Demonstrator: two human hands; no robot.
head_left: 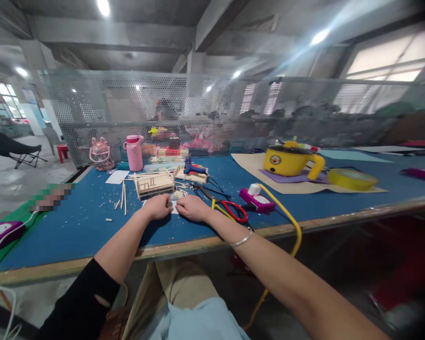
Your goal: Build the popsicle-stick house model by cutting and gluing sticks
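My left hand [157, 207] and my right hand [192, 208] are close together over the blue table, fingers curled inward. Between them shows a small piece of white paper [174, 208]; whatever the fingertips pinch is too small to make out. Just beyond my left hand stands a small box-like frame of wooden sticks [155, 184]. Short cut sticks [180, 192] lie scattered past my fingers. Beside my right forearm are red-handled scissors or pliers [235, 211], partly hidden. A blue glue gun [194, 167] rests on a second stick frame [198, 176].
A purple power strip [257, 200] with a yellow cord [286, 212] sits to the right. Farther right are a yellow electric pot [288, 160] and a tape roll [352, 179]. Pink bottles [134, 155] stand before a perforated metal screen [120, 104]; a person is behind it.
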